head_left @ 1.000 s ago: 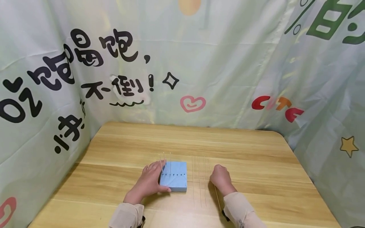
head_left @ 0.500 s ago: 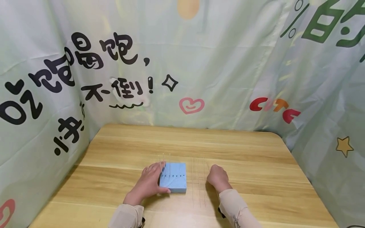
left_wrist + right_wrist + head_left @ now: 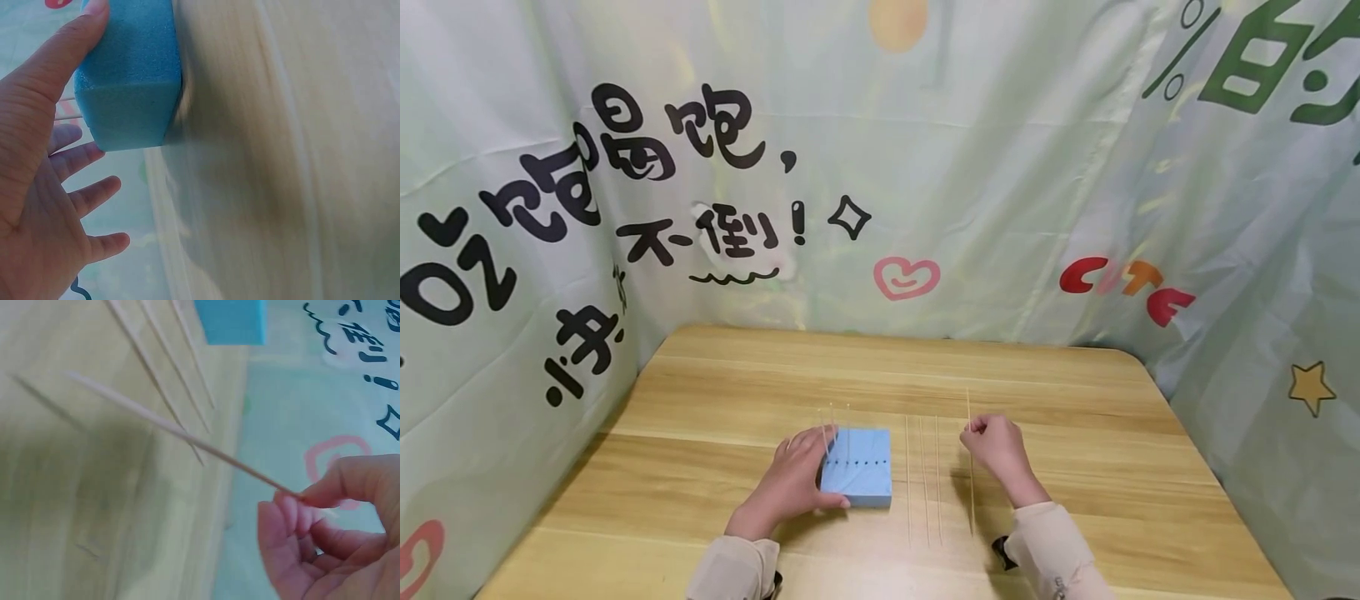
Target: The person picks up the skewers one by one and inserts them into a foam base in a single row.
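A blue foam block (image 3: 867, 485) with a row of small dark holes sits on the table. My left hand (image 3: 793, 479) holds it from the left, thumb on the near face and fingers along the far left side. Close up in the left wrist view, the thumb (image 3: 59, 53) presses the block while the other fingers spread. Three thin sticks (image 3: 848, 433) stand in the holes at its left end. To the right, my right hand (image 3: 996, 450) pinches a bamboo skewer (image 3: 219, 453) near its upper end, the skewer's length slanting down over the table.
Three more skewers (image 3: 908, 483) lie roughly parallel on the wooden table (image 3: 1075, 400), between the block and my right hand. A printed curtain (image 3: 1000, 200) hangs behind the table and along both sides.
My right hand first shifted slightly left, then rose and moved right, lifting the skewer from its slanted lie to nearly vertical in the head view. The left hand and block stay in place.
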`<state>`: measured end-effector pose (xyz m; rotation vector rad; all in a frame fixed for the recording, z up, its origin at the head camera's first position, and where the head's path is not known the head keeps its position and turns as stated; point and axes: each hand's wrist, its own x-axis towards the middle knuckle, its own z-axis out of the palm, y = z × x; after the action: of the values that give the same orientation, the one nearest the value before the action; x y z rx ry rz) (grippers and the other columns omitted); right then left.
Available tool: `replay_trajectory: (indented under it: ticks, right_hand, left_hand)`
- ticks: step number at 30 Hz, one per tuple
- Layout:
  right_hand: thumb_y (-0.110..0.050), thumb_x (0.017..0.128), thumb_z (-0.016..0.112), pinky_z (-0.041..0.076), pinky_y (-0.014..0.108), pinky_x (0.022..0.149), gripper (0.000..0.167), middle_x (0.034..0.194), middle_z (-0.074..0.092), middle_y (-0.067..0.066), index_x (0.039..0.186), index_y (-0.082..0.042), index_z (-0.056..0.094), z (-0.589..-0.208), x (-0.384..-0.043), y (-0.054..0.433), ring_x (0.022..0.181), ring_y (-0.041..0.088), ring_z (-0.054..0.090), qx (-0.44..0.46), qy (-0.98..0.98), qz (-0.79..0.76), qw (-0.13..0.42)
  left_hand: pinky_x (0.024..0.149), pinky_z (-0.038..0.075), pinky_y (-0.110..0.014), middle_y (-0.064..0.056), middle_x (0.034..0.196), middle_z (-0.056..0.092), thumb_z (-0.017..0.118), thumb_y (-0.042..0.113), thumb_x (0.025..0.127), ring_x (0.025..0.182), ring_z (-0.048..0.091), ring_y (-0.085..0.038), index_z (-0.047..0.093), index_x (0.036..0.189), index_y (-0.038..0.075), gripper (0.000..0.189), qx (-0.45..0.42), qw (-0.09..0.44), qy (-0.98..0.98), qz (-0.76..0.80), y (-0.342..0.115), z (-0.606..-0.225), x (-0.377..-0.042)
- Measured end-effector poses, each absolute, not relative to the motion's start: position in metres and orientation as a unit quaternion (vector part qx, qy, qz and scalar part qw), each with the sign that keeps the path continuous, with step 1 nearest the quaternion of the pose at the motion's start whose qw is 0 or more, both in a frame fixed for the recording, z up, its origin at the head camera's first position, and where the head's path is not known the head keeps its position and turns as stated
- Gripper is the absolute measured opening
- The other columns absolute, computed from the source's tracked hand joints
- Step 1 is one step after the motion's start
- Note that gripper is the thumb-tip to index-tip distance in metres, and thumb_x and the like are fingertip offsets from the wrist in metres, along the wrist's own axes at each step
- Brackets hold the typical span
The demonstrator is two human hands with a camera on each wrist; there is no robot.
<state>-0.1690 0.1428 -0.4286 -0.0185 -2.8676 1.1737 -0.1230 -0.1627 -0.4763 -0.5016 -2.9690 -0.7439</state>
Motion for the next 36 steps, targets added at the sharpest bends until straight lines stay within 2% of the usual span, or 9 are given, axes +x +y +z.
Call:
replay_trajectory:
  ticks: [4, 7, 12, 18, 27, 36]
  right_hand:
    - [-0.004, 0.079, 0.058, 0.043, 0.025, 0.058, 0.008, 0.067, 0.059, 0.0, 0.078, -0.003, 0.065, -0.424, -0.171, 0.143, 0.063, 0.012, 0.052, 0.002, -0.904, 0.425, 0.043]
    - [-0.003, 0.082, 0.061, 0.045, 0.025, 0.058, 0.005, 0.069, 0.062, 0.002, 0.081, -0.002, 0.066, -0.421, -0.171, 0.141, 0.065, 0.012, 0.055, 0.011, -0.888, 0.457, 0.048]
    - [-0.007, 0.085, 0.067, 0.05, 0.023, 0.062, 0.005, 0.077, 0.066, 0.005, 0.082, -0.002, 0.067, -0.416, -0.169, 0.139, 0.072, 0.012, 0.06, 0.027, -0.874, 0.482, 0.049]
    - [-0.006, 0.084, 0.067, 0.048, 0.028, 0.065, 0.006, 0.074, 0.065, 0.001, 0.078, -0.006, 0.067, -0.399, -0.161, 0.137, 0.071, 0.013, 0.058, 0.061, -0.894, 0.441, 0.053]
    - [-0.002, 0.083, 0.068, 0.049, 0.023, 0.059, 0.006, 0.074, 0.068, 0.003, 0.079, -0.006, 0.066, -0.38, -0.152, 0.121, 0.066, 0.013, 0.059, 0.112, -0.874, 0.465, 0.089]
    - [0.0, 0.082, 0.07, 0.053, 0.022, 0.062, 0.007, 0.073, 0.067, 0.002, 0.079, -0.005, 0.067, -0.38, -0.149, 0.1, 0.066, 0.01, 0.063, 0.167, -0.849, 0.486, 0.122]
  left_hand:
    - [0.108, 0.02, -0.059, -0.016, 0.146, 0.038, 0.082, 0.054, 0.059, 0.134, 0.032, -0.036, 0.034, 0.145, 0.003, 0.111, -0.161, 0.019, -0.958, -0.235, -0.162, -0.475, -0.123]
    - [0.108, 0.021, -0.058, -0.016, 0.146, 0.039, 0.083, 0.054, 0.059, 0.133, 0.033, -0.036, 0.035, 0.144, 0.003, 0.11, -0.162, 0.022, -0.959, -0.231, -0.162, -0.475, -0.123]
    - [0.108, 0.021, -0.058, -0.015, 0.147, 0.038, 0.082, 0.054, 0.059, 0.134, 0.033, -0.035, 0.035, 0.145, 0.004, 0.11, -0.16, 0.022, -0.959, -0.232, -0.163, -0.476, -0.122]
    - [0.109, 0.02, -0.059, -0.014, 0.147, 0.037, 0.082, 0.054, 0.06, 0.135, 0.032, -0.035, 0.033, 0.146, 0.004, 0.111, -0.16, 0.017, -0.959, -0.234, -0.163, -0.477, -0.123]
    - [0.107, 0.021, -0.06, -0.013, 0.148, 0.037, 0.083, 0.054, 0.06, 0.135, 0.032, -0.035, 0.033, 0.146, 0.004, 0.111, -0.16, 0.013, -0.959, -0.235, -0.164, -0.476, -0.124]
    - [0.108, 0.021, -0.06, -0.014, 0.148, 0.037, 0.083, 0.054, 0.06, 0.135, 0.032, -0.035, 0.032, 0.146, 0.004, 0.112, -0.161, 0.017, -0.958, -0.235, -0.164, -0.475, -0.124]
